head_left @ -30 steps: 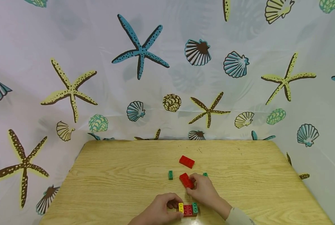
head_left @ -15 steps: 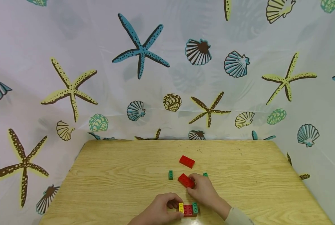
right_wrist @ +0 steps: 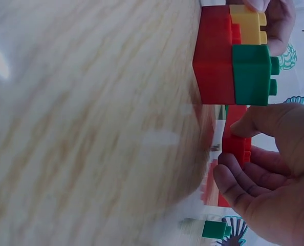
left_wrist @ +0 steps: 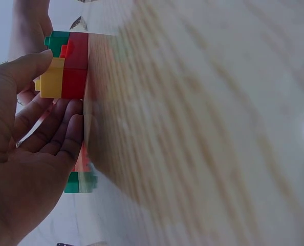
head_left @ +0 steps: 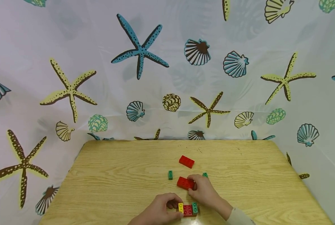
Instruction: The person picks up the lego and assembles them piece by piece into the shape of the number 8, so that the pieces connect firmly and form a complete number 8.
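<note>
Near the table's front, my left hand (head_left: 163,207) pinches the left end of a small stack, its thumb in front and a finger behind. The stack is a red toy brick (head_left: 187,211) with a yellow brick (head_left: 180,207) on its left end and a green brick (head_left: 194,207) on its right. Just beyond it, my right hand (head_left: 205,191) pinches a loose red brick (head_left: 183,182) by its right end, studs up. In the right wrist view, thumb and fingers lie on either side of this red brick (right_wrist: 235,139). Part of its right end is hidden by the fingers.
Another red brick (head_left: 186,161) lies farther back on the wooden table (head_left: 122,168). A small green brick (head_left: 170,175) stands left of the right hand, and a second green brick (head_left: 205,174) shows partly behind that hand. A shell-and-starfish curtain (head_left: 156,125) surrounds the table.
My right hand has turned the loose red brick from a slanting to a more sideways position, its left end coming nearer to me. The left hand and the stack stay in place.
</note>
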The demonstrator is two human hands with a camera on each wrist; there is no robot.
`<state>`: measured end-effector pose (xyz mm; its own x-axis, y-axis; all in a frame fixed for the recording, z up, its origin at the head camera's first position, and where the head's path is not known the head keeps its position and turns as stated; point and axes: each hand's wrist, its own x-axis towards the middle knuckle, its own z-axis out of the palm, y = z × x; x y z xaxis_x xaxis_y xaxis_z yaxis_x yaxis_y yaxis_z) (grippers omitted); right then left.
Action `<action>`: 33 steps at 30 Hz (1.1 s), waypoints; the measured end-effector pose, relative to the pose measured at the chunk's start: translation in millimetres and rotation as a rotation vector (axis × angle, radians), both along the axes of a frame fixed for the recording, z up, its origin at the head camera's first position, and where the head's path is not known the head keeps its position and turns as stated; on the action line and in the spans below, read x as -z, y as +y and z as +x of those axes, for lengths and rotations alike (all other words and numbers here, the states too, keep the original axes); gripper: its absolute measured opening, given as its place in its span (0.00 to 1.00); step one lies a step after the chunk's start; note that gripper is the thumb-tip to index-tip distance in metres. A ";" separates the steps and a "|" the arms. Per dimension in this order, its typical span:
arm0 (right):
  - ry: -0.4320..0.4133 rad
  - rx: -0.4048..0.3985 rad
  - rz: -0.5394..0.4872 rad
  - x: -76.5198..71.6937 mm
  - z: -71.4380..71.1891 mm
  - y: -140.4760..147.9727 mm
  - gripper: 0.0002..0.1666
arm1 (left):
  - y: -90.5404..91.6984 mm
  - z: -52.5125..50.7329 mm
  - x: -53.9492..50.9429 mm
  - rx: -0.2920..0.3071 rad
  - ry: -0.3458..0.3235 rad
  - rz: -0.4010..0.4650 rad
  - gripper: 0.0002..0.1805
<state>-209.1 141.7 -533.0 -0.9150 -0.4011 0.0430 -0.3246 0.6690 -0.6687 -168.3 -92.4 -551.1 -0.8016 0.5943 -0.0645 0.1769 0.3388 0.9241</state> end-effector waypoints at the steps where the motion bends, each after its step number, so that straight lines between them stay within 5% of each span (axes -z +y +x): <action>1: 0.002 -0.003 -0.001 -0.4 0.6 0.7 0.25 | 0.0 0.0 0.2 0.000 -0.001 0.002 0.15; 12: 0.051 -0.037 -0.044 -10.5 6.6 6.9 0.24 | 0.1 0.2 -0.3 -0.002 0.008 -0.003 0.14; 33: -0.007 -0.103 -0.065 -21.0 16.8 16.2 0.23 | 1.2 0.5 -1.1 -0.001 0.004 -0.013 0.16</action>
<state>-192.4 157.9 -512.1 -0.8697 -0.4893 0.0651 -0.3841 0.5878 -0.7120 -167.8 -91.3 -550.0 -0.8027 0.5923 -0.0691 0.1802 0.3514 0.9187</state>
